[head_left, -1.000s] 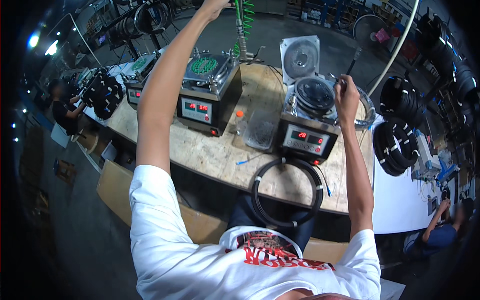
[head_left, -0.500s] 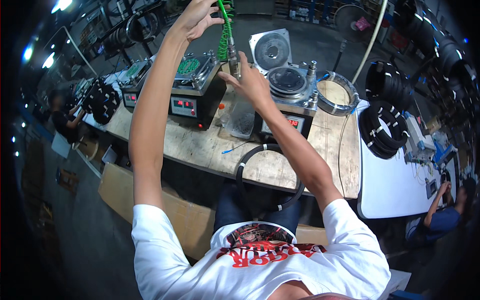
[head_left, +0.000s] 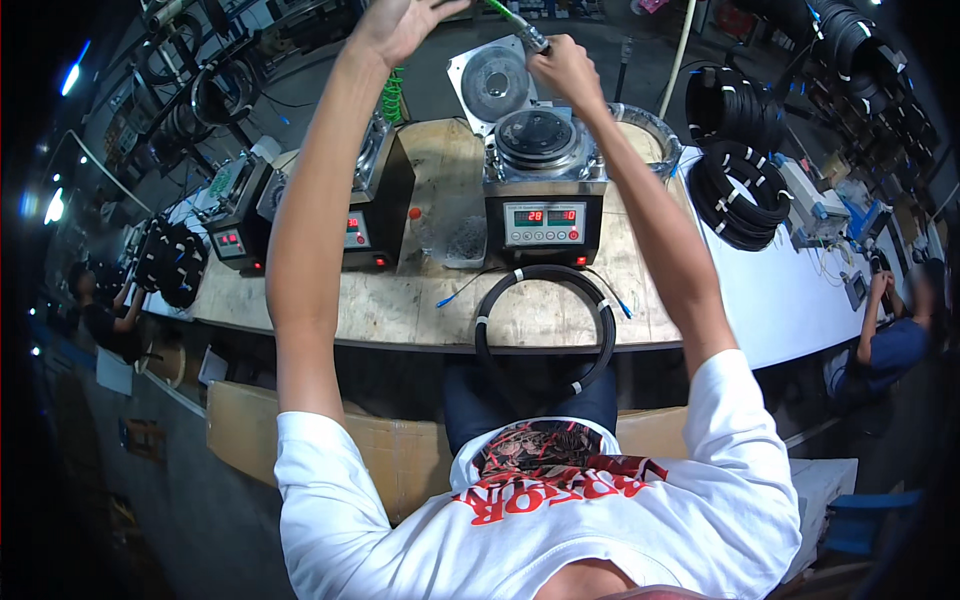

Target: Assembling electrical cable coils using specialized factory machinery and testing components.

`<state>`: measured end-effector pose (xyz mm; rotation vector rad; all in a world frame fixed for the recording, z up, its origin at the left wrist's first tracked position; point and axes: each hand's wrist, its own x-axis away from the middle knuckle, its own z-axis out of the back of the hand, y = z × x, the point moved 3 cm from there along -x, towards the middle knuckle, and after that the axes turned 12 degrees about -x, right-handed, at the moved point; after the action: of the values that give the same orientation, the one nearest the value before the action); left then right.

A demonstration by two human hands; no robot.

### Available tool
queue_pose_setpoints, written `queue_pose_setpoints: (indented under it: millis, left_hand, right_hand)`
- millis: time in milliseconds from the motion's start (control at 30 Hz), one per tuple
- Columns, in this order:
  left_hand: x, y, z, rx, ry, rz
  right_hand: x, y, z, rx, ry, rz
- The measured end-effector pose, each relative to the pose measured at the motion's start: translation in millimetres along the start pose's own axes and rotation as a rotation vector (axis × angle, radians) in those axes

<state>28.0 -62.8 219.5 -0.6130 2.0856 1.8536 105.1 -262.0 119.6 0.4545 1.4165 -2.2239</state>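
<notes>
Head view: left hand [head_left: 398, 28] spread, right hand [head_left: 568, 70] gripping a metal nozzle [head_left: 530, 37] on a green hose [head_left: 499, 8]

Right-hand machine [head_left: 545, 160]: control panel [head_left: 544, 237] bears two dark windows with legible red lit digits, the left one also showing green digits, above a row of small button marks too fine to read. Middle machine [head_left: 391, 205]: red digits on a partly hidden panel [head_left: 355, 230]. Far-left machine [head_left: 238, 222]: red digits, too small to read. White shirt [head_left: 650, 535]: large red lettering [head_left: 560, 496], distorted by folds.
</notes>
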Motion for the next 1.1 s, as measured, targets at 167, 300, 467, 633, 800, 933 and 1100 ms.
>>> queue_pose_setpoints:
  millis: [167, 300, 467, 633, 800, 933, 1100]
  left_hand:
    - [27, -114, 47, -0.423, 0.394, -0.101]
    - [41, -228, 76, -0.812, 0.371, -0.076]
    - [47, -246, 45, -0.679, 0.173, 0.106]
    - [70, -243, 39, -0.822, 0.249, 0.1]
    - [96, -243, 2, -0.968, 0.447, -0.09]
    - [102, -236, -4, -0.955, 0.493, -0.101]
    - [105, -235, -13, -0.955, 0.537, -0.131]
  right_hand:
    - [3, 21, 21, -0.274, -0.451, -0.176]
    - [20, 8, 5, -0.498, -0.54, -0.156]
    - [30, 19, -17, -0.587, -0.418, -0.117]
    - [40, 22, -36, -0.644, -0.311, -0.131]
    - [30, 52, -29, -0.532, -0.255, -0.085]
    - [17, 58, -13, -0.39, -0.317, -0.076]
    - [14, 64, -6, -0.593, -0.303, -0.156]
